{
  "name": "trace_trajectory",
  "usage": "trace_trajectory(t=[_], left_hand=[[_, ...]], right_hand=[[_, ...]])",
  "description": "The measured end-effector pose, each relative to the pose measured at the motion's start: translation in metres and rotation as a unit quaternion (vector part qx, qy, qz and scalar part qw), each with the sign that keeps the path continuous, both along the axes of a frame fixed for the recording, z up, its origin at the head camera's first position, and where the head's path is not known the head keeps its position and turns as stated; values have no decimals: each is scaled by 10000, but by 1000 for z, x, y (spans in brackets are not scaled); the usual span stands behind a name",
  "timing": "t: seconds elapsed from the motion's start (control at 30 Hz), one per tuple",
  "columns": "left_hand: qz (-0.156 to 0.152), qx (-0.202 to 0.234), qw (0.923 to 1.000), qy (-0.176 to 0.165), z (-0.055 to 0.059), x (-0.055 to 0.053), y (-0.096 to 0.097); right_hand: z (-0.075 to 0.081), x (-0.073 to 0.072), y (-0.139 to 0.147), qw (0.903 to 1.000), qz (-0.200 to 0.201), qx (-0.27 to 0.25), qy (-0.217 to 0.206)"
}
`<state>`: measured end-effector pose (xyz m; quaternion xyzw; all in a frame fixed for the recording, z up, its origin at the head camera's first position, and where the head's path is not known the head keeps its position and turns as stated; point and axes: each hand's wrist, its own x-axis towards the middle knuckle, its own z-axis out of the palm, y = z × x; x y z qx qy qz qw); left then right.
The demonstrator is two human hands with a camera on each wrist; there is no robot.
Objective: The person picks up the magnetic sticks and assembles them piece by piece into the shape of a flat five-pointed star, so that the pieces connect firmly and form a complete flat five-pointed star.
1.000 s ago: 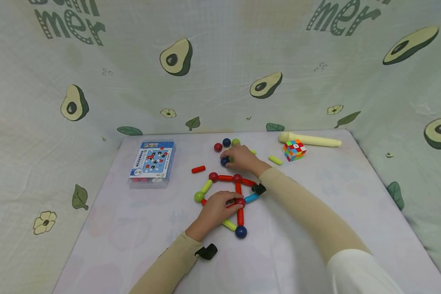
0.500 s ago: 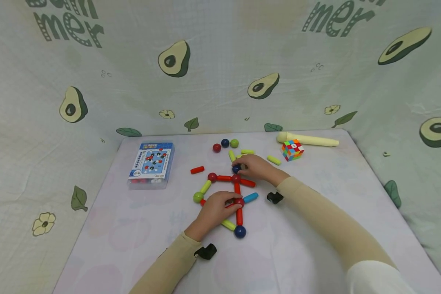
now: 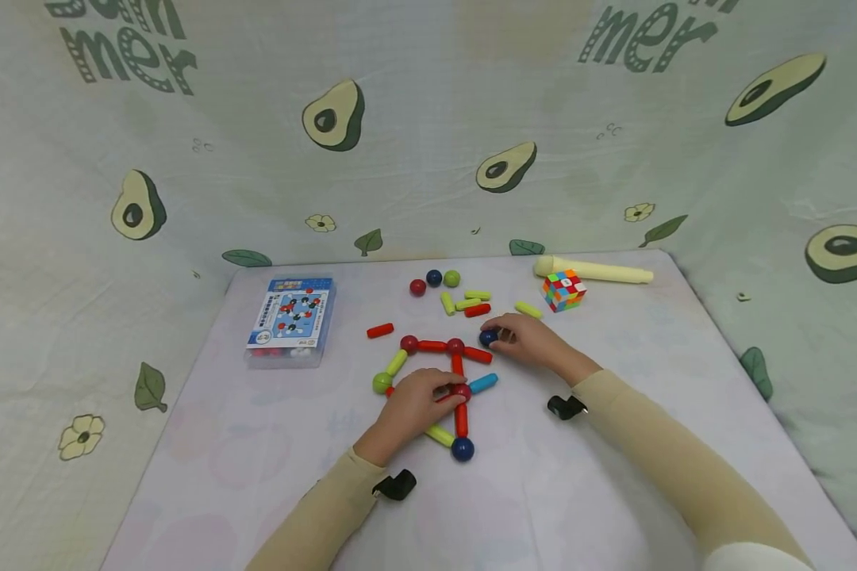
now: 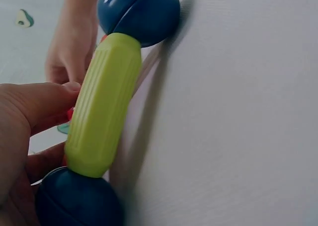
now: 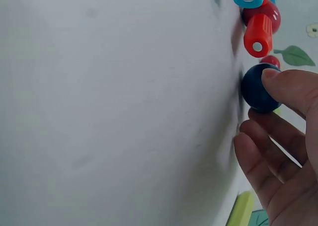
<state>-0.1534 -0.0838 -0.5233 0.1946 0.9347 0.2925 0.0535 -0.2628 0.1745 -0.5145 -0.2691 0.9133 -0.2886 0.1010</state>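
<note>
My right hand [image 3: 528, 342] pinches a dark blue ball [image 3: 489, 339] between thumb and fingers, close to the table. That ball [image 5: 261, 88] is near the free end of a red rod [image 5: 258, 36] in the right wrist view. My left hand [image 3: 413, 406] holds a red ball [image 3: 461, 392], part of a flat frame of balls and rods. A blue rod [image 3: 483, 383] sticks out of this ball. A dark blue ball [image 3: 463, 449] forms the frame's near corner. In the left wrist view, a yellow-green rod [image 4: 104, 107] joins two dark blue balls and partly hides my left fingers.
Loose red [image 3: 417, 287], dark blue [image 3: 434, 277] and green [image 3: 451, 278] balls lie at the back. Several loose rods are scattered before them, with a red rod [image 3: 380, 331] farther left. A boxed set [image 3: 290, 321] lies left; a puzzle cube [image 3: 563, 290] and pale yellow stick [image 3: 593, 269] lie back right.
My right hand has brought the dark blue ball rightward and nearer, from behind the frame to its right side, uncovering loose rods. My left hand keeps its hold on the frame.
</note>
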Motion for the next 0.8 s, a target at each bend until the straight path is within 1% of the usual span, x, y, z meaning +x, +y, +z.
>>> trace_trajectory(t=[0.13, 0.3, 0.4, 0.5, 0.63, 0.8], left_hand=[[-27, -339, 9992, 213, 11, -8, 1], [33, -781, 9958, 470, 27, -23, 7], [-5, -961, 9937, 581, 33, -32, 13], [-119, -1162, 9911, 640, 35, -41, 19], [-307, -1447, 9869, 641, 34, -53, 27], [-653, -1866, 9790, 498, 31, -69, 34]], right_hand=[[-6, 10, 11, 9997, -208, -128, 65], [-12, 24, 20, 9986, -390, -339, 84], [-14, 30, 22, 9980, -433, -441, 126], [-16, 36, 24, 9973, -471, -535, 162], [-18, 40, 25, 9967, -464, -621, 247], [-19, 46, 26, 9960, -516, -656, 305]])
